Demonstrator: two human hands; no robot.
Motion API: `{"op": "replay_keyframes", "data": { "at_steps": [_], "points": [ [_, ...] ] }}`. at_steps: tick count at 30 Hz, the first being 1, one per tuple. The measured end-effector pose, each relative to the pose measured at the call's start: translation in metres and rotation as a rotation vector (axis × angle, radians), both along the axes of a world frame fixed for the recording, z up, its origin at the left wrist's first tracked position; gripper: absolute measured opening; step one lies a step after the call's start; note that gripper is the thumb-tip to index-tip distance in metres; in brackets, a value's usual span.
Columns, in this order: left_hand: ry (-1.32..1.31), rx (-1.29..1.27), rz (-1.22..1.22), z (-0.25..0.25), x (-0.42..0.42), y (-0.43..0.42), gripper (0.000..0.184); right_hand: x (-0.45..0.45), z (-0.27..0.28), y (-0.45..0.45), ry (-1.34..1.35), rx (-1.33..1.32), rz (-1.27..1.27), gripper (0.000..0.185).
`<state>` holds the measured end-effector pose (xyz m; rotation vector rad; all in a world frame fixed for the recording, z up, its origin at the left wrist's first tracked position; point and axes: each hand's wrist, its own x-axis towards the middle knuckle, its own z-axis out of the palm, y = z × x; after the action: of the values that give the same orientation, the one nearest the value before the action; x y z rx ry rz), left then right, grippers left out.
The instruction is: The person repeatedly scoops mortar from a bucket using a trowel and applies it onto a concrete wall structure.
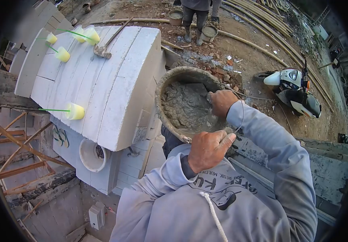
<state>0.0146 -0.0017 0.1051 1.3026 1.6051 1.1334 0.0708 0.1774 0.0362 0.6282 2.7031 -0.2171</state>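
A bucket point(164, 117) of wet grey mortar point(180, 103) stands tilted in front of my body. My right hand point(222, 103) is closed over the mortar at the bucket's right side, on what looks like a trowel. The trowel's dark flat blade point(198, 89) lies partly in the mortar, and its handle is hidden by my fingers. At the near rim, my left hand point(208, 150) is closed on the bucket, its thumb pointing right. The thin bucket handle point(243, 111) loops down beside my right wrist.
White blocks point(121, 80) form a surface at left, bearing a hammer point(102, 50) and several cups with green straws point(76, 111). Below are a white bucket point(93, 155) and sandals point(63, 138). Beyond stand a person point(196, 16), mortar pails point(209, 33), bamboo poles point(258, 28) and a motorbike point(293, 90).
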Motion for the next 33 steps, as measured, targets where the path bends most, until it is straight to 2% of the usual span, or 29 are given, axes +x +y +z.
{"op": "replay_keyframes", "data": {
  "at_steps": [4, 9, 11, 16, 19, 22, 28, 31, 33],
  "points": [
    [0.036, 0.083, -0.001, -0.007, 0.006, -0.003, 0.043, 0.006, 0.007, -0.003, -0.008, -0.001, -0.031, 0.021],
    [-0.047, 0.013, -0.010, 0.007, -0.007, -0.004, 0.042, 0.010, 0.022, -0.010, -0.112, -0.019, -0.064, 0.019],
    [-0.039, 0.028, -0.015, 0.007, -0.003, -0.004, 0.042, 0.006, -0.019, -0.014, 0.001, -0.012, -0.074, 0.018],
    [-0.075, 0.015, -0.017, 0.010, -0.009, -0.004, 0.041, 0.012, -0.008, -0.021, 0.002, -0.219, -0.146, 0.021],
    [-0.094, 0.122, -0.018, -0.004, 0.007, -0.002, 0.040, 0.010, -0.006, -0.022, -0.042, -0.267, -0.173, 0.022],
    [-0.118, 0.064, 0.003, 0.001, 0.001, -0.002, 0.040, 0.015, -0.015, -0.028, 0.124, -0.264, -0.142, 0.020],
    [-0.168, 0.034, 0.095, 0.004, -0.012, -0.006, 0.042, 0.021, -0.026, -0.026, 0.309, -0.411, -0.115, 0.018],
    [-0.449, -0.032, 0.273, 0.008, -0.033, -0.012, 0.043, 0.019, -0.021, -0.027, 0.341, -0.377, -0.158, 0.018],
    [-0.445, -0.007, 0.339, 0.012, -0.045, -0.015, 0.041, 0.021, -0.007, -0.024, 0.309, -0.370, -0.162, 0.019]
  ]
}}
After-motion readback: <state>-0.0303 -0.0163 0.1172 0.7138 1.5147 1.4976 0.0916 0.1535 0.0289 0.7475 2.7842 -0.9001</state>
